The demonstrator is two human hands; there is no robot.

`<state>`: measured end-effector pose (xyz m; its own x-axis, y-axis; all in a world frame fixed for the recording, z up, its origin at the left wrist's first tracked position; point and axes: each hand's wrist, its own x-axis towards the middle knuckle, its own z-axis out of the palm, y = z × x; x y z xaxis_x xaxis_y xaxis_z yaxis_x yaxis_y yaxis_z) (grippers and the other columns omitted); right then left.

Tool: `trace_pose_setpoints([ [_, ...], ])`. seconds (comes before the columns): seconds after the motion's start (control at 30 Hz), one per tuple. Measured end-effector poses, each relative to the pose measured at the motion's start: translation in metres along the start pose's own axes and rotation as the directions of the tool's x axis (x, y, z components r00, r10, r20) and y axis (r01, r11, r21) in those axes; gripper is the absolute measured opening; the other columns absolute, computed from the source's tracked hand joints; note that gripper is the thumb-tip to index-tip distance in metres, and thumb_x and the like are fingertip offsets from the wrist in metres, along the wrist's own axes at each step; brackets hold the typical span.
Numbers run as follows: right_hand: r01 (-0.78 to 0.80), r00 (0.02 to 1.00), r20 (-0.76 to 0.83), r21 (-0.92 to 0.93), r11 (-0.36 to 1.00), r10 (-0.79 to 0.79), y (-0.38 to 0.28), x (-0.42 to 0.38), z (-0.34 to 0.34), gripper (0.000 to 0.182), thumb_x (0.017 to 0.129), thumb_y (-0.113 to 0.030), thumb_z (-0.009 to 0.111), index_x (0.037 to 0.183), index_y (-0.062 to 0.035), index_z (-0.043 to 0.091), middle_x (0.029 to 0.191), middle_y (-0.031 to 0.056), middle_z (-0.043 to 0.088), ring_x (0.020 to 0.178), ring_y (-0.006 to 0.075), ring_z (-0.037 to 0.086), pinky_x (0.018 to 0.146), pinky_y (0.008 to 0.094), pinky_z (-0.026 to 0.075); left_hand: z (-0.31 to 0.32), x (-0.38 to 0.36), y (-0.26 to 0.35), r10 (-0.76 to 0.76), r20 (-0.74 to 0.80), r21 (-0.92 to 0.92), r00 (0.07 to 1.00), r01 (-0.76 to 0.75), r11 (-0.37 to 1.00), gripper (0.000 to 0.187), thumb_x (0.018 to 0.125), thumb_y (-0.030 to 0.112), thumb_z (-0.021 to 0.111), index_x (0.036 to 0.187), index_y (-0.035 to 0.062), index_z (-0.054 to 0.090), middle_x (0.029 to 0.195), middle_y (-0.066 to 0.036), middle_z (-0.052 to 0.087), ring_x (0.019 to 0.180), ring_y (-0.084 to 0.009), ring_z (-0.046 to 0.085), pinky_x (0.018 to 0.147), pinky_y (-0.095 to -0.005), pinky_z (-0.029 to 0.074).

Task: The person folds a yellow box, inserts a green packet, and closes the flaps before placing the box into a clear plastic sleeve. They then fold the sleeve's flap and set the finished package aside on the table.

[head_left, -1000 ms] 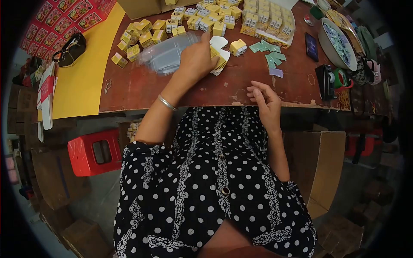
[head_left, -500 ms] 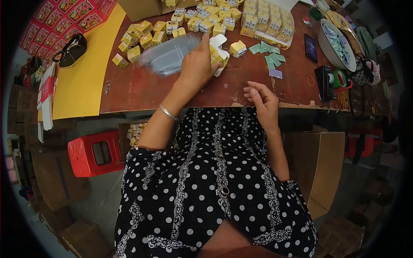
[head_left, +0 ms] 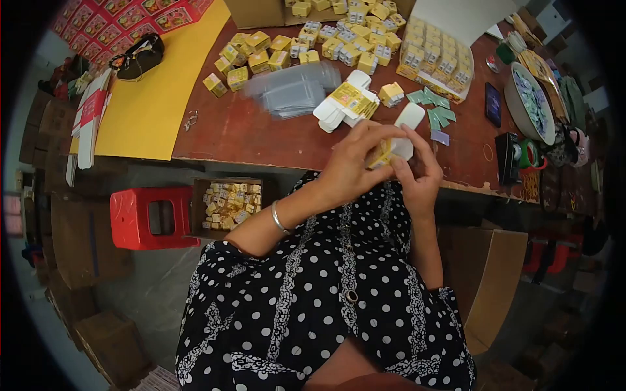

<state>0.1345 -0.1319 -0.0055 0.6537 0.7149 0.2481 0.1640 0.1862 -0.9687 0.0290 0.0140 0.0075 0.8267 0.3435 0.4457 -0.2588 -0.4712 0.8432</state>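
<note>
At the table's front edge, a small yellow-and-white carton (head_left: 380,155) is held between both hands, one white flap standing up. My left hand (head_left: 355,163), with a silver bangle at the wrist, grips it from the left. The fingers of my right hand (head_left: 422,176) close on its right side, hiding part of it. Beyond the hands lie several flattened yellow-and-white cartons (head_left: 351,101), with clear plastic pieces (head_left: 293,91) to their left. A single closed yellow box (head_left: 392,94) sits behind my right hand, beside green sachets (head_left: 442,111) and a purple sachet (head_left: 440,137).
Many small yellow boxes (head_left: 352,39) are heaped at the back, near a filled display box (head_left: 435,62). On the right are a phone (head_left: 493,104) and a basin of sachets (head_left: 550,130). A red stool (head_left: 134,221) and a carton of boxes (head_left: 228,205) stand below.
My left hand has come from the flattened cartons to the front edge with one carton, now opened out. My right hand has risen to meet it. The view has shifted left.
</note>
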Motion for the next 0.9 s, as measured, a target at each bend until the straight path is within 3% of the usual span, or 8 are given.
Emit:
trace_pose_setpoints([
  [0.03, 0.006, 1.000, 0.020, 0.008, 1.000, -0.006, -0.004, -0.004, 0.001, 0.054, 0.094, -0.001, 0.062, 0.147, 0.0063, 0.049, 0.142, 0.0152, 0.057, 0.128, 0.0202, 0.056, 0.108, 0.0337, 0.044, -0.002, -0.005, 0.002, -0.002, -0.017, 0.014, 1.000, 0.002, 1.000, 0.058, 0.081, 0.005, 0.082, 0.134, 0.0128, 0.062, 0.114, -0.008, 0.059, 0.100, -0.0201, 0.063, 0.085, -0.0330, 0.055],
  [0.13, 0.100, 0.992, -0.076, 0.040, 0.994, -0.097, -0.007, -0.008, 0.005, 0.053, 0.093, 0.001, 0.065, 0.145, 0.0060, 0.052, 0.134, 0.0136, 0.063, 0.115, 0.0163, 0.063, 0.097, 0.0307, 0.052, -0.005, -0.012, 0.004, -0.185, 0.219, -0.471, 0.958, 0.270, 0.840, 0.052, 0.090, -0.001, 0.075, 0.139, 0.0055, 0.059, 0.131, -0.008, 0.053, 0.116, -0.0187, 0.063, 0.099, -0.0331, 0.055],
  [0.23, 0.131, 0.991, -0.004, -0.149, 0.980, -0.133, -0.008, -0.011, 0.001, 0.049, 0.094, -0.004, 0.064, 0.141, 0.0059, 0.056, 0.132, 0.0159, 0.065, 0.117, 0.0204, 0.064, 0.100, 0.0332, 0.051, -0.002, -0.019, 0.002, -0.148, 0.174, -0.474, 0.974, 0.215, 0.854, 0.046, 0.089, -0.002, 0.075, 0.133, 0.0060, 0.065, 0.126, -0.007, 0.055, 0.103, -0.0136, 0.062, 0.084, -0.0280, 0.054],
  [0.37, 0.269, 0.961, 0.121, -0.223, 0.937, -0.247, -0.004, -0.003, -0.002, 0.044, 0.094, -0.010, 0.062, 0.135, 0.0056, 0.062, 0.130, 0.0201, 0.067, 0.118, 0.0264, 0.065, 0.103, 0.0362, 0.050, -0.014, -0.021, 0.009, -0.203, 0.255, -0.382, 0.946, 0.291, 0.877, 0.038, 0.090, -0.002, 0.074, 0.127, 0.0049, 0.069, 0.130, -0.008, 0.055, 0.105, -0.0140, 0.063, 0.088, -0.0282, 0.054],
  [0.57, 0.351, 0.927, 0.240, -0.288, 0.891, -0.288, -0.001, -0.002, 0.000, 0.038, 0.098, -0.018, 0.057, 0.121, 0.0096, 0.070, 0.131, 0.0270, 0.065, 0.123, 0.0340, 0.064, 0.106, 0.0414, 0.047, -0.016, -0.026, -0.001, -0.148, 0.218, -0.584, 0.965, 0.251, 0.772, 0.032, 0.092, -0.001, 0.072, 0.124, 0.0018, 0.071, 0.132, -0.009, 0.059, 0.114, -0.0147, 0.063, 0.091, -0.0275, 0.056],
  [0.67, 0.363, 0.926, 0.222, -0.300, 0.882, -0.306, 0.003, -0.004, 0.002, 0.031, 0.092, -0.008, 0.062, 0.117, 0.0065, 0.073, 0.125, 0.0243, 0.068, 0.119, 0.0343, 0.066, 0.104, 0.0415, 0.049, -0.016, -0.030, -0.003, -0.211, 0.291, -0.666, 0.933, 0.356, 0.656, 0.043, 0.093, -0.002, 0.071, 0.135, 0.0003, 0.062, 0.133, -0.010, 0.061, 0.116, -0.0156, 0.063, 0.093, -0.0276, 0.055],
  [0.77, 0.491, 0.869, 0.262, -0.347, 0.799, -0.420, 0.005, 0.004, 0.000, 0.029, 0.090, -0.004, 0.068, 0.118, 0.0046, 0.072, 0.125, 0.0208, 0.070, 0.120, 0.0338, 0.066, 0.103, 0.0404, 0.050, -0.017, -0.027, 0.002, -0.237, 0.216, -0.705, 0.947, 0.319, 0.633, 0.076, 0.094, -0.004, 0.069, 0.158, 0.0055, 0.030, 0.133, -0.012, 0.058, 0.122, -0.0173, 0.061, 0.098, -0.0288, 0.054],
  [0.9, 0.273, 0.962, 0.029, -0.165, 0.948, -0.272, -0.002, -0.007, 0.012, 0.033, 0.092, -0.007, 0.070, 0.123, 0.0011, 0.071, 0.124, 0.0161, 0.071, 0.123, 0.0309, 0.064, 0.103, 0.0387, 0.051, -0.017, -0.026, 0.004, -0.242, 0.183, -0.717, 0.953, 0.298, 0.630, 0.079, 0.094, -0.004, 0.070, 0.159, 0.0054, 0.027, 0.138, -0.018, 0.056, 0.123, -0.0212, 0.061, 0.099, -0.0305, 0.055],
])
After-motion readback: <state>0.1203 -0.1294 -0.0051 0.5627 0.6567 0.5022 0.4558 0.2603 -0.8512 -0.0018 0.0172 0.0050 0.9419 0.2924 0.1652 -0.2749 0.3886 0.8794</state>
